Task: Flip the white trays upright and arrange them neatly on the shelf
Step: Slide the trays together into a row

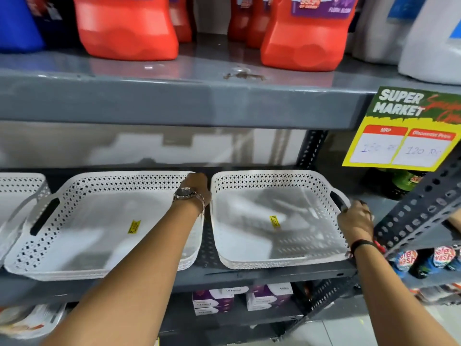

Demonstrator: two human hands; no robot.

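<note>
Three white perforated trays stand upright on the grey shelf (pixel 249 273). The right tray (pixel 252 248) carries a yellow sticker, and my right hand (pixel 355 221) grips its right handle. My left hand (pixel 195 186), with a wristwatch, reaches into the gap between the right tray and the middle tray (pixel 82 236); its fingers are hidden behind the rims, seemingly on the right tray's left side. The middle tray looks like a stack of two or three nested trays. A third tray (pixel 17 196) shows partly at the far left edge.
Red detergent jugs (pixel 127 26) and a white jug (pixel 434 41) stand on the shelf above. A yellow price sign (pixel 404 136) hangs at the right. A perforated metal upright (pixel 419 216) stands close to my right hand. White and purple boxes (pixel 239 295) sit on the shelf below.
</note>
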